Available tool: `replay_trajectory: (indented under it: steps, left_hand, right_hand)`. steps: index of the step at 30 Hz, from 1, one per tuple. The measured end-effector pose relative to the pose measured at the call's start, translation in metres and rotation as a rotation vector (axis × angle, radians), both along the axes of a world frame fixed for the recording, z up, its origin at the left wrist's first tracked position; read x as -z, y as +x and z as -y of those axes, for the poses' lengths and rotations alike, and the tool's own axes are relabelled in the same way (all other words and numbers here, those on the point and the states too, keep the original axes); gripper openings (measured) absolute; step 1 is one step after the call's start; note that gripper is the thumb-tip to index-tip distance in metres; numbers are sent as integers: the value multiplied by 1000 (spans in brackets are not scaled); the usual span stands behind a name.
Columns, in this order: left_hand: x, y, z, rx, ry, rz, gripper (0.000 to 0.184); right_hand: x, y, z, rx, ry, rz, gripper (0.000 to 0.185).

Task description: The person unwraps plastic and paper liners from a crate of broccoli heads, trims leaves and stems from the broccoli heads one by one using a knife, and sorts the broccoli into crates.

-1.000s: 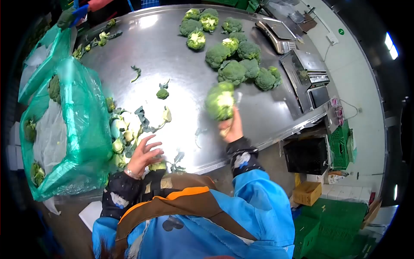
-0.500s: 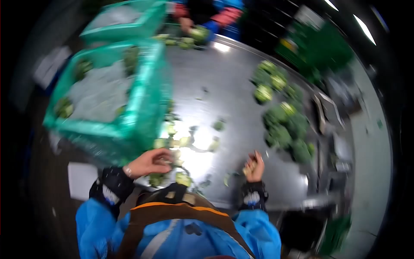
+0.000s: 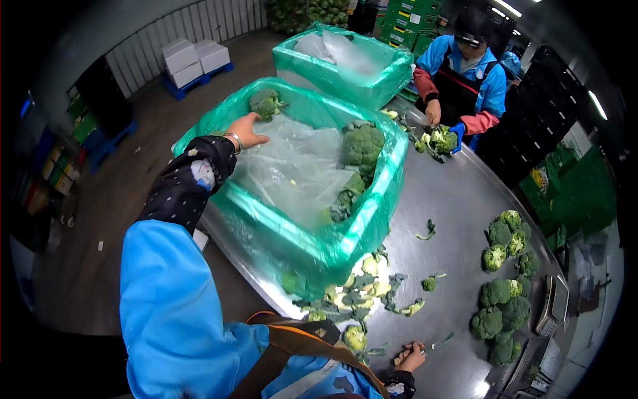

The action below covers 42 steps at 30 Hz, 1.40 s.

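Note:
My left hand (image 3: pixel 247 132) reaches into the green plastic-lined crate (image 3: pixel 319 249), thumb and fingers apart. It is over a clear plastic sheet (image 3: pixel 292 163), close beside a broccoli head (image 3: pixel 266 104) in the far-left corner. More broccoli (image 3: pixel 363 144) lies along the crate's right side, partly covered by the sheet. Low in the view, my right hand (image 3: pixel 410 359) is closed around what looks like a small knife (image 3: pixel 436 344), its thin blade pointing right over the metal table. A trimmed broccoli piece (image 3: pixel 355 338) and cut leaves and stems (image 3: pixel 359 292) lie between that hand and the crate.
Several broccoli heads (image 3: pixel 502 312) are grouped along the table's (image 3: pixel 445 253) right side, near a scale (image 3: pixel 553 304). Across the table a co-worker (image 3: pixel 465 80) handles a broccoli head (image 3: pixel 438 141). A second lined crate (image 3: pixel 345 63) stands behind the first.
My view has swung left and up. My left hand has moved from above the trimmings at the table's edge into the crate, and its fingers have spread. My right hand stays low and closed.

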<state>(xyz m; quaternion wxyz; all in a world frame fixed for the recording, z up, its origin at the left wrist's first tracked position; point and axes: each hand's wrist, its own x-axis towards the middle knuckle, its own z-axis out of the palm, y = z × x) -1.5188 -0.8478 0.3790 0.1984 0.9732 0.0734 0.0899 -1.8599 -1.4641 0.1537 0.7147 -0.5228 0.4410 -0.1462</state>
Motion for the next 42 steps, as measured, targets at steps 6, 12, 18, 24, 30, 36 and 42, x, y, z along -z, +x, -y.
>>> replay_trajectory:
  steps: [6,12,18,24,30,36,42]
  left_hand:
    - [36,100,-36,-291,78,68,95]
    - [59,162,-46,-248,294,130,102]
    - [41,150,-48,-326,203,186,83]
    - [91,154,-104,-159,-226,515,67]
    - [-37,-46,71,245,-1803,-172,52]
    - [10,-196,226,234,-1907,-730,66]
    - [34,-262,276,176,-1702,-752,58]
  right_hand:
    - [1,6,-8,152,-41,-101,6]
    - [-3,18,-20,222,-206,-259,5]
    - [20,17,-16,192,-366,-253,6]
    - [62,7,1,101,-686,-400,14]
    - [23,14,-23,-85,-848,-450,24]
    - [-68,34,-74,-352,-874,75,14]
    - [-158,13,-105,-883,-1203,486,19]
